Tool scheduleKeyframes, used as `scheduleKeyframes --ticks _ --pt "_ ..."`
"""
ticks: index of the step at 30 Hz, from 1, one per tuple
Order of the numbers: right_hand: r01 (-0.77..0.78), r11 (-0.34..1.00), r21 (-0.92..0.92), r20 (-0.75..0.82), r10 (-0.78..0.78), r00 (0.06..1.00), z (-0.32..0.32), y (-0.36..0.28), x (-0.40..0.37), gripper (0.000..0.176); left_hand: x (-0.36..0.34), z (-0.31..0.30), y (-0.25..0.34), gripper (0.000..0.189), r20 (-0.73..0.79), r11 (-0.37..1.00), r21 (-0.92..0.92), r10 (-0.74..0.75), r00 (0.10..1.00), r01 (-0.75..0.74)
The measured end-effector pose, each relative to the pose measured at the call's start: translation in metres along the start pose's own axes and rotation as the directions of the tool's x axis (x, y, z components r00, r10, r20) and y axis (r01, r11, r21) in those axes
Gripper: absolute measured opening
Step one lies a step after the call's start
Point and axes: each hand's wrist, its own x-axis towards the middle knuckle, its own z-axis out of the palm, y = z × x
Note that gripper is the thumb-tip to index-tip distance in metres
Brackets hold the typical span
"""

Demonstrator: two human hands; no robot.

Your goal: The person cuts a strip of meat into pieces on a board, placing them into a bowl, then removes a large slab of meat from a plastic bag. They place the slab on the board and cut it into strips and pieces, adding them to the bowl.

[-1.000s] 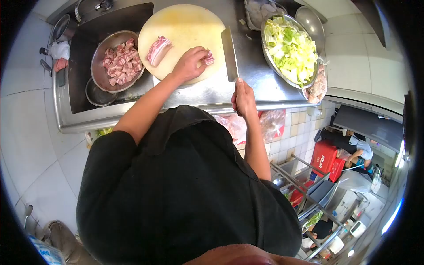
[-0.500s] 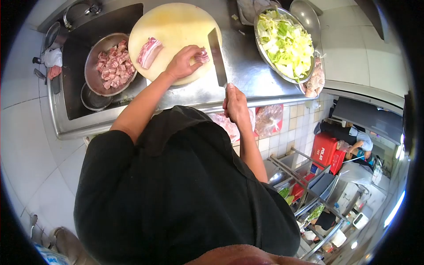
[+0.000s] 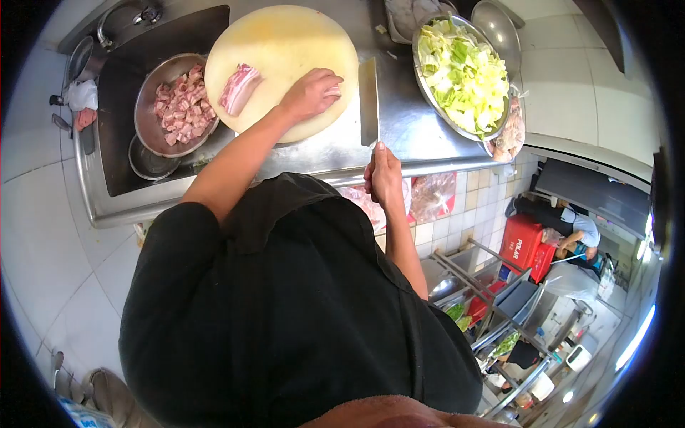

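On the round cutting board [image 3: 285, 36], my left hand [image 3: 312, 95] is closed over a small piece of meat [image 3: 333, 91] near the right side. The fingers cover most of that piece. My right hand [image 3: 384, 171] grips the handle of a cleaver [image 3: 369, 103], whose broad blade lies just off the board's right edge, over the steel counter. A larger slab of pork [image 3: 240, 90] rests on the left part of the board. Left of the board, a metal bowl [image 3: 146, 114] holds cut meat chunks [image 3: 184, 107].
The bowl stands over a sink [image 3: 118, 85] with a tap [image 3: 146, 16]. At the right is a bowl of chopped cabbage [image 3: 464, 78], beside bagged meat [image 3: 510, 135]. A metal rack [image 3: 492, 299], a red cooler [image 3: 521, 246] and another person [image 3: 581, 232] are farther right.
The cleaver has shifted right, away from the meat, and its blade shows a broader face. My left hand has moved slightly right and now covers more of the small piece.
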Motion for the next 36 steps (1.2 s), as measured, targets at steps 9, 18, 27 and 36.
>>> scheduleKeyframes --ticks 9,18,27,36 --pt "-0.043 0.999 -0.003 0.134 0.043 0.99 0.022 0.0 -0.002 0.055 -0.046 -0.026 0.007 0.082 -0.017 0.943 0.237 -0.236 0.972 0.234" --pt "0.032 0.976 -0.216 0.118 -0.007 0.993 0.022 -0.018 -0.014 0.057 -0.062 -0.034 0.009 0.029 -0.149 0.987 -0.035 -0.163 0.975 0.16" --pt "0.154 0.905 -0.398 0.178 -0.088 0.98 0.022 -0.031 -0.017 0.054 -0.054 -0.029 0.01 0.026 -0.124 0.991 0.049 -0.12 0.985 0.127" --pt "0.253 0.812 -0.526 0.187 -0.18 0.966 0.02 -0.032 -0.019 0.052 -0.053 -0.023 0.006 0.024 -0.131 0.994 0.068 -0.078 0.988 0.088"
